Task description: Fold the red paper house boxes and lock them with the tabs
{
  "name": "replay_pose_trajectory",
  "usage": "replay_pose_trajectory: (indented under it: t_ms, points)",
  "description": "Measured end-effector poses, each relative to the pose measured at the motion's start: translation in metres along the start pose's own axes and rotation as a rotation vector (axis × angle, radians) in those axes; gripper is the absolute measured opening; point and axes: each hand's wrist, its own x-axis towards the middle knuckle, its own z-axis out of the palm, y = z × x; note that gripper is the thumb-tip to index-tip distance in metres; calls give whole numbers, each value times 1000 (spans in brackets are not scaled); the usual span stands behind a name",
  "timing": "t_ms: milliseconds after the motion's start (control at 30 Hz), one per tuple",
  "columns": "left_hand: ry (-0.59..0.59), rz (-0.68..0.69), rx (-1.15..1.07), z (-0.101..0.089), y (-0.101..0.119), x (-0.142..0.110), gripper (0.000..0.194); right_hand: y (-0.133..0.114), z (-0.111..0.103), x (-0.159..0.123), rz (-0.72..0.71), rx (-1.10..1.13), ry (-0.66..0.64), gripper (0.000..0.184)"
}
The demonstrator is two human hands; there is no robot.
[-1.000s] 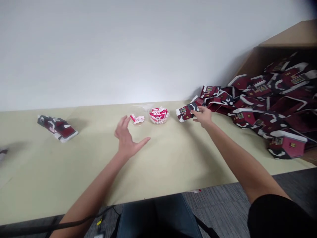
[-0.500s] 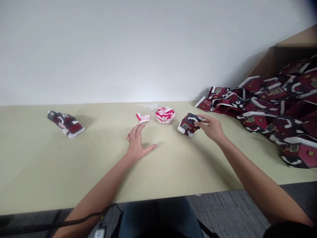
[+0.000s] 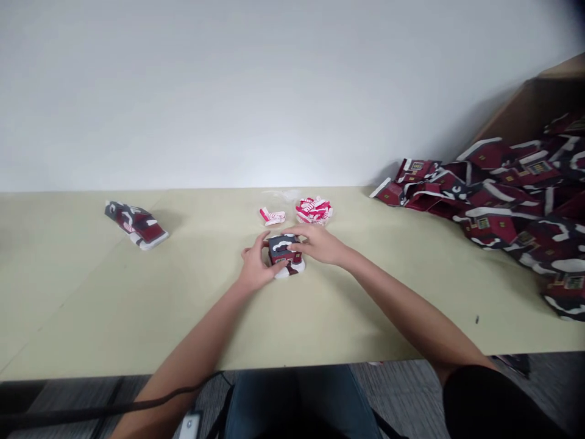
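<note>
Maroon walls and a dark grey roof with snow-white trim mark the model house (image 3: 278, 249), held upright between the two hands; whether its base touches the pale tabletop (image 3: 114, 323) I cannot tell; the left hand (image 3: 256, 265) grasps its left side, thumb across the front; the right hand (image 3: 322, 244) grips the opposite side, thumb on the roof. Light, even pressure from both palms seems best, since the walls look thin enough to crease; keep the left thumb low and level the base; mind the heaped candy-striped pieces (image 3: 314, 210) just beyond the right hand, and the loose striped pieces (image 3: 273, 216) beyond the left fingers.
</note>
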Motion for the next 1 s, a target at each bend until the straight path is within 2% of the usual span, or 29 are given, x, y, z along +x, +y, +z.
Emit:
replay_pose_trajectory:
  t_ms: [100, 167, 233, 300, 367, 433, 567, 767, 833, 867, 933, 1000]
  points:
    - [48, -59, -73, -9, -7, 7, 90, 16, 2, 22, 11, 66, 91, 32]
    - [83, -95, -92, -16, -12, 11, 91, 29, 4, 39, 44, -29, 173, 32]
    - [130, -142, -90, -23, -18, 15, 92, 40, 10, 58, 85, -284, 107, 30]
    - [187, -189, -74, -29, -23, 17, 92, 47, 21, 76, 142, -528, -38, 27]
    - [240, -223, -47, -35, -28, 18, 92, 50, 35, 90, 203, -645, -126, 25]
    - [282, -254, -16, -38, -31, 19, 92, 51, 49, 100, 248, -675, -126, 28]
    - [320, -278, 14, -40, -34, 21, 90, 50, 65, 108, 288, -716, -107, 35]
    - [317, -277, 2, -39, -34, 23, 89, 49, 55, 95, 282, -700, -15, 29]
    - [309, -277, 3, -38, -33, 22, 89, 49, 51, 84, 274, -581, 118, 26]
    - [304, -276, 9, -38, -33, 22, 90, 49, 50, 78, 272, -450, 212, 24]
    - [278, -261, 25, -37, -30, 21, 95, 48, 50, 63, 282, -56, 375, 26]
    - [217, -216, 26, -37, -27, 20, 108, 45, 50, 45, 327, 354, 412, 36]
